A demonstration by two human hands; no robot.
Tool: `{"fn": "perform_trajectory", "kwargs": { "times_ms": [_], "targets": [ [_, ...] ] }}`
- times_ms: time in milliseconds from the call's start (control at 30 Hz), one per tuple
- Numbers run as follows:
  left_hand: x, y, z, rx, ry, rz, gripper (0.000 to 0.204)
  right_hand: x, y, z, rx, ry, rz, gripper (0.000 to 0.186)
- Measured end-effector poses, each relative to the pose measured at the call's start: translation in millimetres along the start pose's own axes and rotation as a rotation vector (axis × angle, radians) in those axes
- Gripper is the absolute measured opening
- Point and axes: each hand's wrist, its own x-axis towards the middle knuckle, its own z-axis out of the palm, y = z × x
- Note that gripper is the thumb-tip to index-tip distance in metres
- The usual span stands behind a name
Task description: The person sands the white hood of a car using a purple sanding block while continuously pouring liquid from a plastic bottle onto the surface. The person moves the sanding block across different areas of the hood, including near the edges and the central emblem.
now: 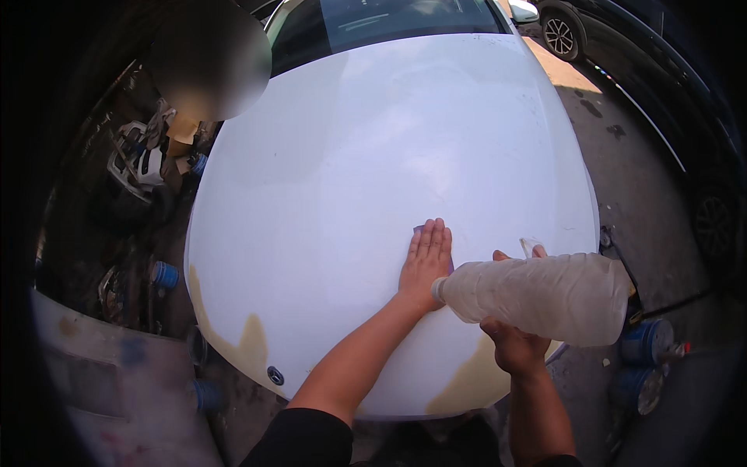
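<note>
A purple piece (419,229) lies on the white hood (334,194); the left hand (426,261) covers most of it, so I cannot tell its shape. This hand is flat, its fingers straight and almost together. The right hand (520,346) is clamped around a cloudy bottle (545,300), which hides most of its fingers. The bottle's neck is at the left wrist; whether they touch is unclear. The windshield (389,19) is cut by the upper edge, and the dark car (650,74) at right fades into black.
</note>
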Motion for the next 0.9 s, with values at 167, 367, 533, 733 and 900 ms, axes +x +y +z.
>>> {"fn": "perform_trajectory", "kwargs": {
  "times_ms": [167,367,533,733,900],
  "targets": [
    [-60,-142,-20,-0.227,-0.091,-0.478,0.098,4,5,-30,-0.153,-0.028,-0.097,0.113],
    [80,-141,-44,-0.191,-0.137,-0.620,0.095,0,3,-54,-0.325,-0.004,-0.140,0.111],
    [90,22,-47,-0.222,-0.120,-0.140,0.096,-13,-1,-59,-0.057,0.142,0.033,0.111],
    [-10,-7,-39,-0.213,-0.166,-0.144,0.095,-19,-3,-92,-0.041,0.129,0.008,0.112],
    [55,-109,-34,-0.224,-0.154,-0.597,0.096,-29,4,-107,-0.122,0.124,0.005,0.113]
  ]
}}
